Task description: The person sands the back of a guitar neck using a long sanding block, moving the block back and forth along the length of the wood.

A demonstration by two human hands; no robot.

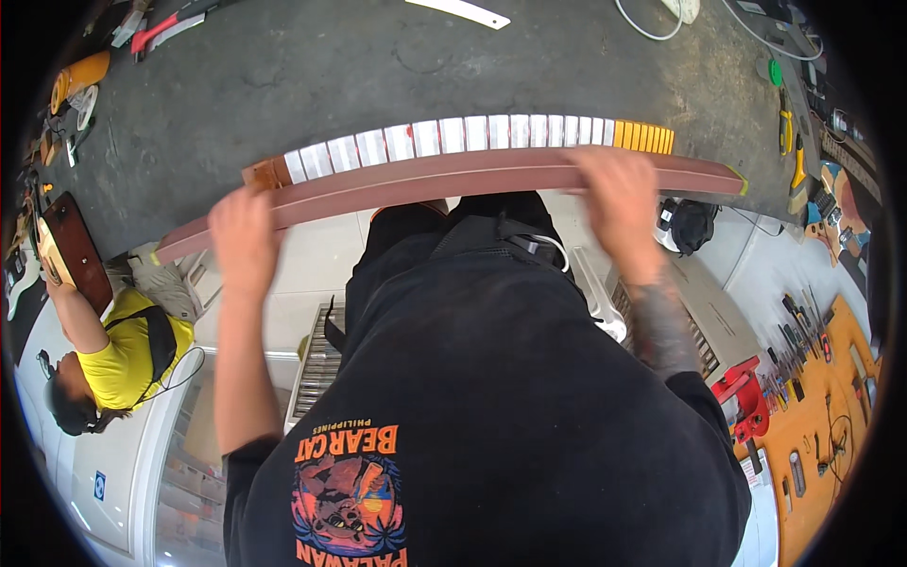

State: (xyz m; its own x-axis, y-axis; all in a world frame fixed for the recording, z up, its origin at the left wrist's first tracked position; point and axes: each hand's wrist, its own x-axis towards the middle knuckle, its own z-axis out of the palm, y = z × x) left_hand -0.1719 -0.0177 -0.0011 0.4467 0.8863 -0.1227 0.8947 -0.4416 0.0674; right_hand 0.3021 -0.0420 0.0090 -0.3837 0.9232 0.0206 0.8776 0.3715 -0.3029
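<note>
A long, straight reddish-brown bar (425,181) with yellowish ends lies lengthwise along the near edge of the dark workbench. My left hand (244,236) is closed around its left part, and my right hand (616,200), slightly blurred, grips it right of the middle. Just beyond the bar is what looks like a fretted guitar neck (425,138), partly covered by it. White strips fill most of the spaces between its frets, and yellow strips (644,137) cover the narrow right end. Its brown wooden end (266,174) shows near my left hand.
The dark bench top (312,85) stretches away from me. A white strip (459,11) and a white cable (652,36) lie at its far side. Red-handled tool (151,36) far left; brush (798,180) at right. Another person (132,350) in yellow works at left with a brown board.
</note>
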